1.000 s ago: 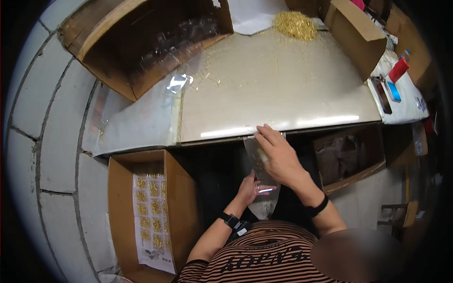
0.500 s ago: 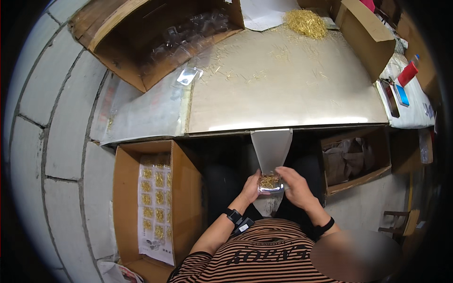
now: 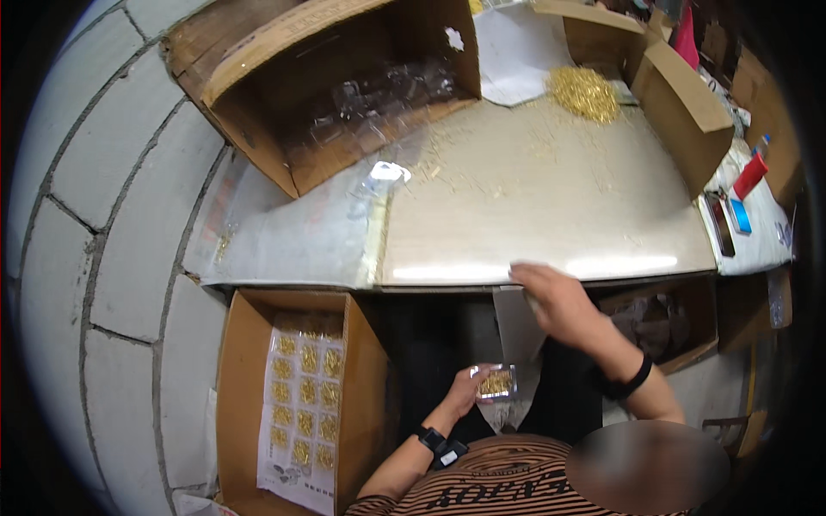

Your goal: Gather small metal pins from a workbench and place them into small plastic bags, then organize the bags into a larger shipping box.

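My left hand [image 3: 463, 392] is closed around one side of a small clear plastic box [image 3: 496, 383], held low over my lap. Thin gold-coloured metal pieces fill the box; their exact kind is too small to make out. My right hand [image 3: 561, 303] is raised by the table's front edge, fingers stretched out and nothing seen in them. Below it a pale chute [image 3: 514, 325] slopes from the table edge down between my legs. On the table [image 3: 551, 215], more gold pieces lie scattered, and a heap of them [image 3: 583, 95] sits at the back.
A cardboard box [image 3: 258, 129] of clear plastic cases stands back left. Lower left, another carton [image 3: 366, 413] holds rows of filled cases on a printed sheet. Under the table at right is a carton with brown paper [image 3: 650, 322]. A red cylinder [image 3: 750, 176] stands far right.
My right hand has left the plastic box and moved up and right to the table edge. My left hand still holds the box. The whole view has shifted, so the table appears lower.
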Demonstrator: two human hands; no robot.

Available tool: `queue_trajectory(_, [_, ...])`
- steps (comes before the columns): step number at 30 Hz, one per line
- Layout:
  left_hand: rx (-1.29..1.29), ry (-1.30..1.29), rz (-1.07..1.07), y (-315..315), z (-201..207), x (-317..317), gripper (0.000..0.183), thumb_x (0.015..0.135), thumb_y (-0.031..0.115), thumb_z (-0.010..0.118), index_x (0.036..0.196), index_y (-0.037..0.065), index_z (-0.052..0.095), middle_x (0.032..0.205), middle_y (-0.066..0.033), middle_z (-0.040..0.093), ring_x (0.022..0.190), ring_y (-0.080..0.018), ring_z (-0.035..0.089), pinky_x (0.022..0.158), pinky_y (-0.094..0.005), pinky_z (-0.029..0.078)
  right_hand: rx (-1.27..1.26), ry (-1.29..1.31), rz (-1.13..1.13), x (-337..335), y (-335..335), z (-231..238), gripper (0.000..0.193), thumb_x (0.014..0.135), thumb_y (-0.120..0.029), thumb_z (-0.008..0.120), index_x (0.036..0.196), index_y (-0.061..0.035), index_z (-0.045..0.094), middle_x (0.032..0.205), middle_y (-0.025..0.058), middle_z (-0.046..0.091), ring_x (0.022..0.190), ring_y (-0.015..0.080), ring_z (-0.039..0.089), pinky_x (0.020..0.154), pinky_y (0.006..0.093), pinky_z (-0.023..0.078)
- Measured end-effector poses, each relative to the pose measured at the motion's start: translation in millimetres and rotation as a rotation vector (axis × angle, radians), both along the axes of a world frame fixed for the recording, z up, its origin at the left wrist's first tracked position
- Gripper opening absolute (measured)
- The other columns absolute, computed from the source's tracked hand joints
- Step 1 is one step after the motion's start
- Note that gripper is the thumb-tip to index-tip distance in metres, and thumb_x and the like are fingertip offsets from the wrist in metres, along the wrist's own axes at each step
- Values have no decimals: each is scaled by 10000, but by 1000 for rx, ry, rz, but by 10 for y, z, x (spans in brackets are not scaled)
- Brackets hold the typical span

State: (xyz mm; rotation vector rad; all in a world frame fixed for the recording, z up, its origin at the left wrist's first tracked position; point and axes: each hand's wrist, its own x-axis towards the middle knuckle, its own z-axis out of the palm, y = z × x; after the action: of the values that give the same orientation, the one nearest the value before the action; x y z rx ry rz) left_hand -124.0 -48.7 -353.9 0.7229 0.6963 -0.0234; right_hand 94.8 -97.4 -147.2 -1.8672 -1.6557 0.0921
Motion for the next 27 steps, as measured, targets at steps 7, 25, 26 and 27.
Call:
queue_trajectory(7, [-91, -23, 20, 152, -58, 95, 345, 962, 289, 499, 1153, 12, 573, 993, -88, 655, 793, -168, 673, 560, -292, 582, -303, -145, -12, 743, 2195, -31, 424, 779, -111, 567, 1195, -32, 538, 1221, 162, 547, 1136, 335, 526, 927, 389, 452])
queue_trajectory(25, [-22, 23, -12, 248, -80, 51, 387, 994, 309, 387, 1146, 3, 569, 1025, -108, 639, 862, -196, 655, 541, -295, 579, -202, 330, -6, 907, 484, -19, 427, 926, -86, 460, 1352, -117, 463, 1449, 146, 369, 1340, 270, 348, 1100, 336, 277])
queue_trajectory(26, [-37, 17, 0, 241, -83, 52, 407, 994, 327, 386, 1153, -5, 562, 1028, -115, 639, 866, -200, 656, 544, -297, 581, -204, 336, -11, 917, 416, -56, 427, 926, -86, 460, 1352, -117, 463, 1449, 146, 369, 1340, 270, 348, 1100, 336, 277])
queue_trajectory(27, [-49, -26, 9, 227, -72, 41, 455, 991, 366, 382, 1163, -21, 548, 1034, -131, 639, 870, -210, 660, 551, -304, 585, -113, 415, -163, 931, 362, -83, 424, 931, -100, 464, 1355, -96, 452, 1433, 161, 386, 1336, 273, 354, 1100, 335, 277])
